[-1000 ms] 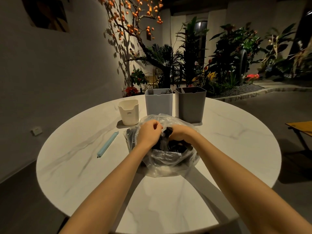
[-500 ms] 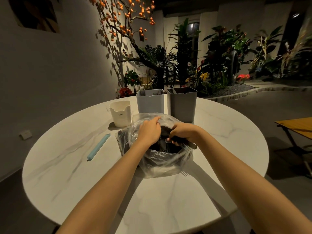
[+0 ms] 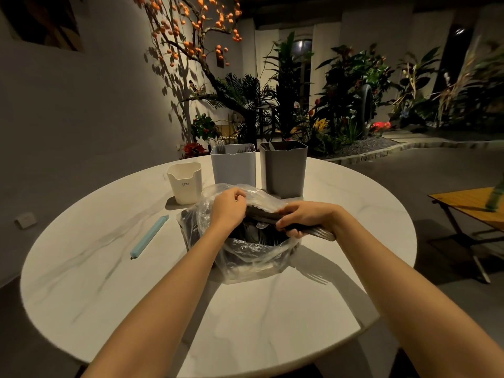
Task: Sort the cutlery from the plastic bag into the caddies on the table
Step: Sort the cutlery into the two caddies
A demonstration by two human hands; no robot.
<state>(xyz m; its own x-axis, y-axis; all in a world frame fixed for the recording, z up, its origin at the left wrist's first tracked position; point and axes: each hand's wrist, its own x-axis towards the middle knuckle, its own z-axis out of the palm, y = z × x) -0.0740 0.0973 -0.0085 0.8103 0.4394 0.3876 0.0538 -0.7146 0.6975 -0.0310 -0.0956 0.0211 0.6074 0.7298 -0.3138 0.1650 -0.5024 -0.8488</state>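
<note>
A clear plastic bag (image 3: 251, 257) full of dark cutlery lies in the middle of the round table. My left hand (image 3: 227, 207) pinches the bag's upper rim and holds it open. My right hand (image 3: 305, 216) grips a bundle of dark cutlery (image 3: 319, 231), lying sideways over the bag's mouth, with handle ends sticking out to the right. Behind the bag stand three caddies: a small white one (image 3: 185, 184), a light grey one (image 3: 233, 167) with forks showing at its top, and a dark grey one (image 3: 283, 167).
A light blue bag clip (image 3: 148, 237) lies on the white marble table (image 3: 245, 323) left of the bag. A wooden folding table (image 3: 471, 208) stands to the right, off the round table. Plants and a wall lie beyond the far edge.
My right hand has drawn the bundle of cutlery out of the bag toward the right, so more of it shows. My left hand has shifted up to the bag's rim.
</note>
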